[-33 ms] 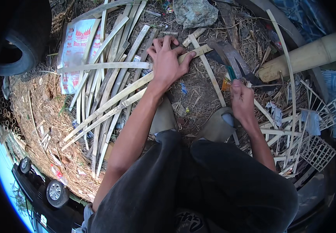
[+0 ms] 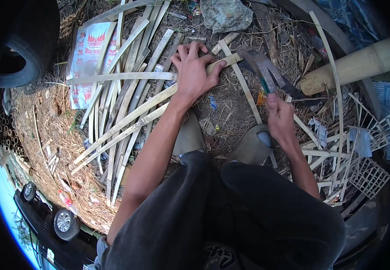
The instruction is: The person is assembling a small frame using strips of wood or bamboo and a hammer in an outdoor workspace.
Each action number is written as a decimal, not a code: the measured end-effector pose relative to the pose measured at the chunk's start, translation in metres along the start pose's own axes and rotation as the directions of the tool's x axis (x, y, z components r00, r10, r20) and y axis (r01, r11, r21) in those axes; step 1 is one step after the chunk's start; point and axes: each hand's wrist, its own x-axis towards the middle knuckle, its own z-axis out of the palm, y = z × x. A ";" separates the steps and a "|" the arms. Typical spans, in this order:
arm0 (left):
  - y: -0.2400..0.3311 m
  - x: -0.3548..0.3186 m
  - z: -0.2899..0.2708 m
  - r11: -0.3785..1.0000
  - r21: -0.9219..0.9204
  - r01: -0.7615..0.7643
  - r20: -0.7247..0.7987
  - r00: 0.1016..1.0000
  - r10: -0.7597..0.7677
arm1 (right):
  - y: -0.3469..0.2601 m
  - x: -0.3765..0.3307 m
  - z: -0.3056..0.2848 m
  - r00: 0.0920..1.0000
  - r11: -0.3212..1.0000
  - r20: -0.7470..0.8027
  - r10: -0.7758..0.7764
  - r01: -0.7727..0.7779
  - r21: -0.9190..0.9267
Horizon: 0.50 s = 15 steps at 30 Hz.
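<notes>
Left hand (image 2: pixel 195 72) grasping long pale bamboo strip (image 2: pixel 132 114); right hand (image 2: pixel 279 118) clenched on cleaver (image 2: pixel 267 69).

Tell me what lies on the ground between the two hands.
In the head view, between the left hand and the right hand lies one thin bamboo strip running diagonally over dirt strewn with dry straw and small litter scraps.
</notes>
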 end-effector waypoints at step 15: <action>-0.008 0.005 -0.009 0.989 -0.053 -0.137 0.225 0.963 0.145 | -0.024 0.000 0.011 0.962 0.877 0.132 -0.238 0.271 -0.396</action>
